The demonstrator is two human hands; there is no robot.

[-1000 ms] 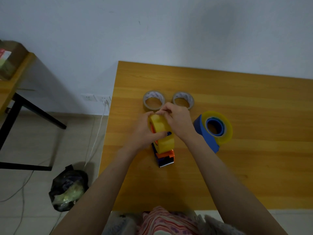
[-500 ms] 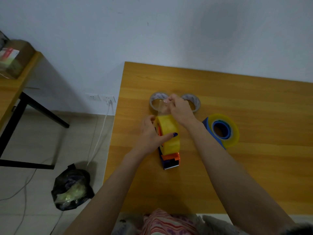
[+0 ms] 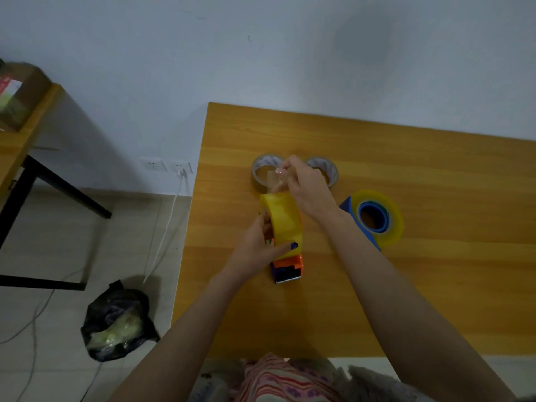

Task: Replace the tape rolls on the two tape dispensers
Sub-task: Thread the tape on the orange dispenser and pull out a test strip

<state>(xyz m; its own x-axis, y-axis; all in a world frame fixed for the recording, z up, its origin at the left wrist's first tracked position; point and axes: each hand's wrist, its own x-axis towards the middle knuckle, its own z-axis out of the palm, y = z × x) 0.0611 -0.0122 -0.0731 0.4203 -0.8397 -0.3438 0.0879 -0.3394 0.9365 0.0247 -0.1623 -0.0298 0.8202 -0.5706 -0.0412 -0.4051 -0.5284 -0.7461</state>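
Observation:
A yellow tape roll (image 3: 282,219) sits on an orange and dark blue dispenser (image 3: 287,268) standing on the wooden table (image 3: 435,285). My left hand (image 3: 258,248) grips the roll and dispenser from the left side. My right hand (image 3: 304,187) pinches the loose clear end of the tape (image 3: 272,181), pulled up and away from the roll. A second blue dispenser (image 3: 359,224) with a yellow roll (image 3: 388,219) lies on its side to the right. Two nearly used-up rolls lie flat behind: one (image 3: 262,169) at left, one (image 3: 326,169) at right, both partly hidden by my right hand.
The table's left edge (image 3: 191,227) runs close to my left hand. On the floor lie a black bag (image 3: 116,323) and a white cable (image 3: 165,233) plugged into a wall socket (image 3: 174,166). Another table with a cardboard box (image 3: 17,94) stands far left.
My right hand has drawn the tape end away from the roll, toward the far rolls. My left hand has slid lower on the roll. The camera view has shifted slightly.

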